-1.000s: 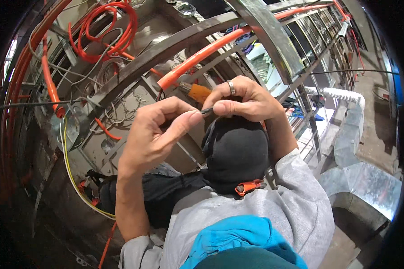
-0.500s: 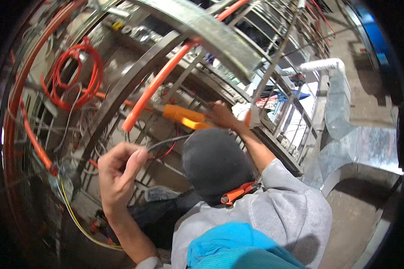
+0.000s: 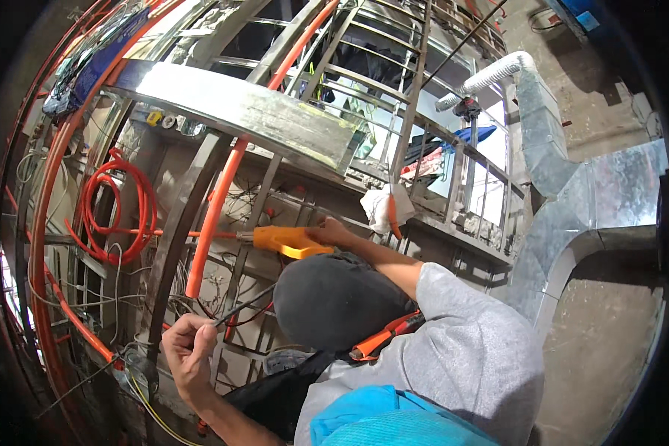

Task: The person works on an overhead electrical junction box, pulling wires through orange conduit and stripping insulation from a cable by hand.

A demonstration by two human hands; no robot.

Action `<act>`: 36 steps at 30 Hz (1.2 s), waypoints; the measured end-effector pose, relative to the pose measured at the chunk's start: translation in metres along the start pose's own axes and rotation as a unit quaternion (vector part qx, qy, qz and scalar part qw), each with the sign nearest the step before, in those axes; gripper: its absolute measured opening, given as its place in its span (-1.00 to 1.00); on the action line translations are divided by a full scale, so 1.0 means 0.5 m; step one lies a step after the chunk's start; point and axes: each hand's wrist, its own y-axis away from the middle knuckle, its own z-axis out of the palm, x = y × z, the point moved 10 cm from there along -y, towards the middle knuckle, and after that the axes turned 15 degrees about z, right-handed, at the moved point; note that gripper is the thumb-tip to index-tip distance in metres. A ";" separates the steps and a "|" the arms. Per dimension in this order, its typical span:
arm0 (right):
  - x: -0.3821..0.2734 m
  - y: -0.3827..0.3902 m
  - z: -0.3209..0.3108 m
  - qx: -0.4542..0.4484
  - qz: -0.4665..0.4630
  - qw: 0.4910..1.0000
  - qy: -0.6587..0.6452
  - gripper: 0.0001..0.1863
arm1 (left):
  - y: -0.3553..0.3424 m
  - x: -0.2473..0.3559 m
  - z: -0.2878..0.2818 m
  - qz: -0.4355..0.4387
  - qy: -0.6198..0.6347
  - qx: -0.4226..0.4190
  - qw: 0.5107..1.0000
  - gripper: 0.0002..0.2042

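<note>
My left hand (image 3: 189, 348) is closed, thumb and fingers pinching the end of a thin black cable (image 3: 245, 305) that runs behind a dark rounded cloth-covered shape (image 3: 338, 301). Farther ahead, my right hand (image 3: 332, 233) closes on the rear of a yellow-orange tool with a loop-shaped handle (image 3: 286, 239); its fingers are partly hidden. The tool's front end meets a thin orange conduit (image 3: 178, 233). A thicker orange pipe (image 3: 214, 223) slants down toward my left hand, its lower end apart from the fingers. An orange item (image 3: 383, 338) lies against my grey shirt.
A coiled red-orange tube (image 3: 119, 208) hangs at left. Metal framing (image 3: 182, 230) and a galvanised sheet-metal beam (image 3: 230, 104) stand ahead. Crumpled white material (image 3: 379, 208) hangs past my right arm. Silver ducting (image 3: 572, 201) runs along the right, and turquoise cloth (image 3: 394, 420) fills the bottom.
The view has shifted, so the framing and pipes sit lower and slightly left. My left hand appears lower, still pinching the cable. My right hand remains on the yellow-orange tool.
</note>
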 end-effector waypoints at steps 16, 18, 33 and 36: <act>-0.026 0.043 0.021 -0.017 -0.010 0.997 0.068 -0.40 | -0.022 -0.012 0.040 -0.081 0.028 -0.074 0.994 -0.79; -0.009 0.045 0.033 -0.061 0.014 0.998 0.027 -0.35 | -0.016 -0.021 0.039 -0.090 0.033 -0.077 0.992 -0.80; 0.034 0.002 0.111 -0.200 0.115 0.967 -0.103 -0.32 | 0.002 -0.031 0.017 -0.033 0.046 -0.081 0.995 -0.65; 0.034 0.008 0.103 -0.204 0.104 0.965 -0.124 -0.32 | 0.001 -0.031 0.023 -0.044 0.076 -0.066 0.994 -0.62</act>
